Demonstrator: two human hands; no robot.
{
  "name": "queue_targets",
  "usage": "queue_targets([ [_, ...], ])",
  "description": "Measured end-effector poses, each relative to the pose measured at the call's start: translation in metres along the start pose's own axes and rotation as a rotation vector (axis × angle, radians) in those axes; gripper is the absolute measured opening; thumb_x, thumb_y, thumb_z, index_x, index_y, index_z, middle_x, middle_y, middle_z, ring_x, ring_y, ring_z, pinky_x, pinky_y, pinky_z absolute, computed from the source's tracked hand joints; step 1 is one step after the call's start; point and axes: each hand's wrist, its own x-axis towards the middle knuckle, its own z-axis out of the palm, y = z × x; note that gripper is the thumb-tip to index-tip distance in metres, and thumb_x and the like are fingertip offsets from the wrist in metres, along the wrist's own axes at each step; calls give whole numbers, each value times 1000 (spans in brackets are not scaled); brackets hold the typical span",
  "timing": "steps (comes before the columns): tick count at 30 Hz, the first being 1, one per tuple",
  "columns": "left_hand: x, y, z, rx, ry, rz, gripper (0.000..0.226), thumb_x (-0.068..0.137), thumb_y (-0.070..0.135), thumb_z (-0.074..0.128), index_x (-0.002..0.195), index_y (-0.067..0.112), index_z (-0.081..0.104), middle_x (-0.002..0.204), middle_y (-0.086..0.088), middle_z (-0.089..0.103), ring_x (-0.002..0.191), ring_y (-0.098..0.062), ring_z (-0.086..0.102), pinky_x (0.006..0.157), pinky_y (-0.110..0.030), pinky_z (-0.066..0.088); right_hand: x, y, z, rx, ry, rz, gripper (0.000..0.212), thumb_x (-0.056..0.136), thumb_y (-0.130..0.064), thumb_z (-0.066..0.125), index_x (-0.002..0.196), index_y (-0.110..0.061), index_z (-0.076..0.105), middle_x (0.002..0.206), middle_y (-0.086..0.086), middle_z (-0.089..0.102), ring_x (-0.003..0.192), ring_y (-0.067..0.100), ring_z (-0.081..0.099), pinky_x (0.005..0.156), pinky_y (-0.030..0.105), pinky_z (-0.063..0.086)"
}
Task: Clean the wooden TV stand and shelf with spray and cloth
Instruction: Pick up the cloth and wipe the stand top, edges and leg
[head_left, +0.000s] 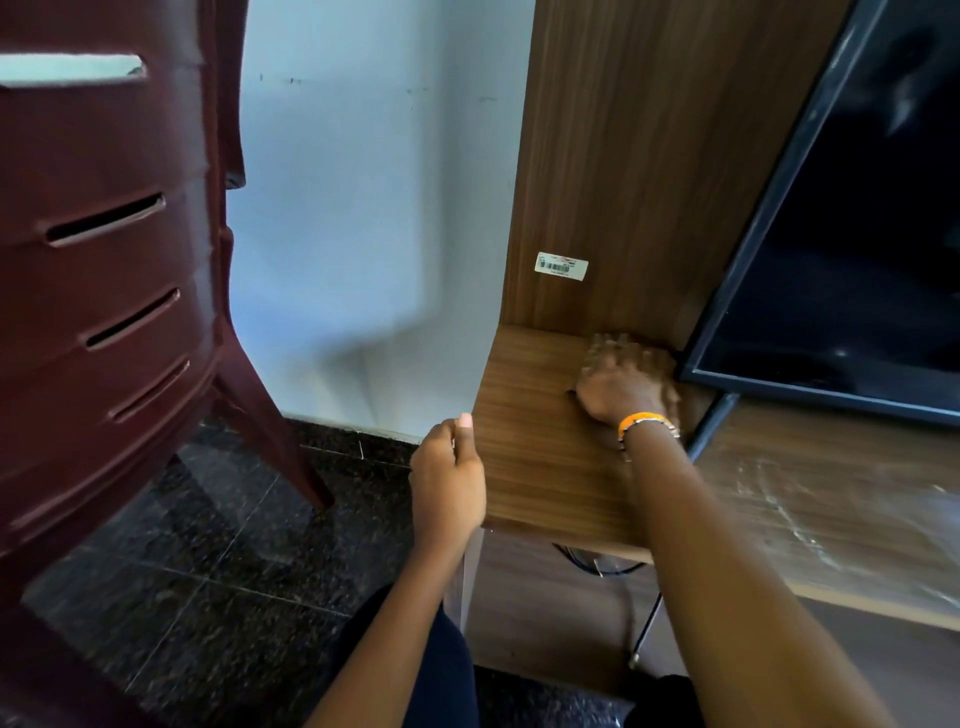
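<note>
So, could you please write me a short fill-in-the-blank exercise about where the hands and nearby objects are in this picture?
1. The right hand presses on the wooden top beside the lower-left corner of the ____.
2. The bracelet on the right wrist is ____.
3. The left hand rests at the left ____ of the TV stand.
4. The barcode sticker is stuck to the upright ____ panel.

Missing words: television; orange; edge; wooden

maroon plastic chair (104, 291), dark TV (857, 234), barcode sticker (561, 266)
</note>
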Motion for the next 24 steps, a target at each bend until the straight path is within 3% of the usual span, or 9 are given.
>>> queue_targets([
  [5, 4, -1, 0, -62, 42, -47, 53, 101, 34, 30, 75, -4, 58, 73, -15, 62, 71, -27, 55, 72, -40, 44, -42, -75, 19, 41, -120, -424, 56, 99, -34, 27, 150, -22, 11, 160, 10, -1, 147, 27, -1, 120, 40, 0],
  [7, 2, -2, 1, -89, 56, -52, 55, 101, 35, 29, 75, -2, 60, 73, -15, 62, 70, -24, 53, 69, -38, 41, -57, -71, 23, 81, -145, -551, 53, 99, -35, 28, 150, -25, 16, 160, 7, 3, 148, 24, 1, 121, 39, 2],
  [10, 0, -1, 1, -103, 51, -47, 55, 100, 39, 26, 101, 3, 68, 95, -12, 69, 83, -19, 58, 75, -31, 41, -70, -33, 20, 100, -101, -679, 53, 98, -35, 32, 149, -26, 18, 159, 7, 10, 147, 22, 4, 118, 33, -1],
  [13, -1, 0, 0, -81, 40, -54, 55, 99, 43, 24, 111, 12, 68, 111, -9, 68, 104, -25, 60, 90, -37, 47, -56, 14, 8, 2, -17, -579, 54, 100, -31, 32, 149, -16, 15, 159, 11, 10, 146, 26, 9, 116, 28, -1],
  [16, -3, 1, 0, -134, 54, -67, 56, 100, 42, 23, 110, 10, 68, 111, -9, 68, 106, -23, 60, 94, -37, 46, -44, 45, -7, 6, -32, -263, 59, 99, -38, 29, 150, -17, 10, 158, 15, 9, 147, 29, 7, 119, 37, 5],
  [19, -1, -1, 2, -206, 73, -98, 56, 101, 40, 24, 108, 8, 69, 112, -10, 68, 108, -24, 60, 98, -39, 44, -59, 33, 1, -13, -37, -126, 62, 97, -41, 29, 150, -15, 9, 158, 18, 3, 147, 32, 1, 119, 43, 5],
  [21, 1, -3, 3, -218, 72, -108, 56, 101, 39, 24, 108, 7, 70, 112, -12, 68, 108, -27, 61, 98, -42, 45, -80, 12, 12, -16, -23, -160, 62, 96, -39, 29, 150, -17, 9, 158, 19, 0, 146, 34, -2, 119, 44, 3],
  [24, 2, -2, 2, -225, 62, -108, 56, 101, 36, 25, 106, 4, 70, 108, -18, 69, 105, -32, 61, 94, -43, 47, -111, -21, 24, 21, -13, -355, 59, 95, -42, 32, 149, -28, 13, 159, 14, 3, 147, 31, 1, 119, 42, 5],
])
